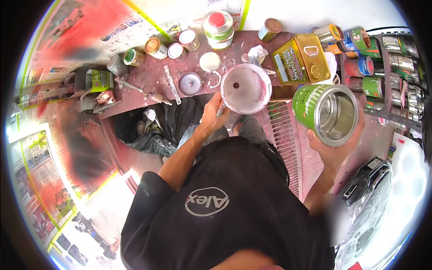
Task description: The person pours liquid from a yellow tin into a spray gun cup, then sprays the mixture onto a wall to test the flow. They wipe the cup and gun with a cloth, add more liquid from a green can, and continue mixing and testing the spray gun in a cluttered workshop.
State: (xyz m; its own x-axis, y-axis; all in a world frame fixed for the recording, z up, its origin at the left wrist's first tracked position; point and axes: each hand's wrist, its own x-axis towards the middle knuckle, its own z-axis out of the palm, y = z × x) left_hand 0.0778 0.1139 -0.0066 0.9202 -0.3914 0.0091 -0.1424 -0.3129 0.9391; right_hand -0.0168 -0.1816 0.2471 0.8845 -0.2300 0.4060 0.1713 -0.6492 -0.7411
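Observation:
My left hand (210,114) is closed round the metal handle of a spray gun under its round, open cup (252,96). The cup's whitish inside is stained pinkish, and a dark hole shows in its floor. To the right, my right hand (330,148) grips a green metal paint can (310,103) from below and the side. The can has no lid and leans over, its shiny silver inside facing up; I cannot tell how much liquid it holds. The two vessels are apart. A round greyish-purple lid (190,84) lies on the bench left of the cup.
The stained reddish bench (153,85) carries several small cans, a can with a red cap (218,27), a metal stirring stick (172,84) and a yellow rectangular tin (299,60). A rack of cans (382,67) stands at right. Black plastic bags (157,126) lie below the bench.

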